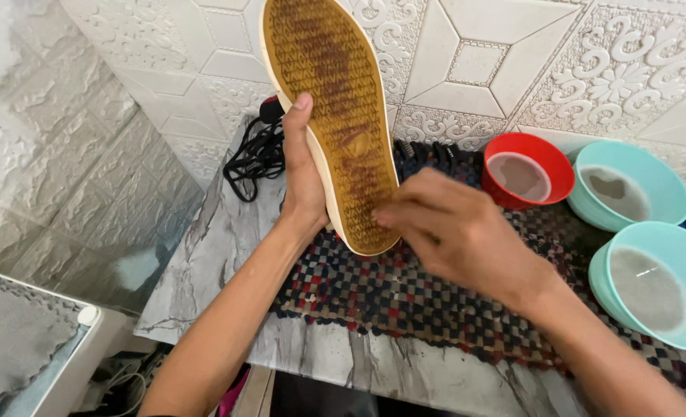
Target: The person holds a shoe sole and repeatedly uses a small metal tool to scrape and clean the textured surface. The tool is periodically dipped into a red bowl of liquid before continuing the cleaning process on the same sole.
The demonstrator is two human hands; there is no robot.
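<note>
Shoe (335, 116) is being held sole-up at upper centre of the frame, gripped along its edge by the left hand (303, 181). Right hand (455, 232) is being pressed to the sole's lower end, fingers bunched; any held item can't be told. Red bowl (530, 171) and two teal bowls (628, 185) (655, 282) at right are being kept with cloudy liquid inside, on the woven mat (404, 301).

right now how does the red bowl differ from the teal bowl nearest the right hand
The red bowl is smaller and sits farther back by the wall; the nearest teal bowl is wider and lies at the table's near right, close to the right forearm. Both hold cloudy greyish liquid.
</note>
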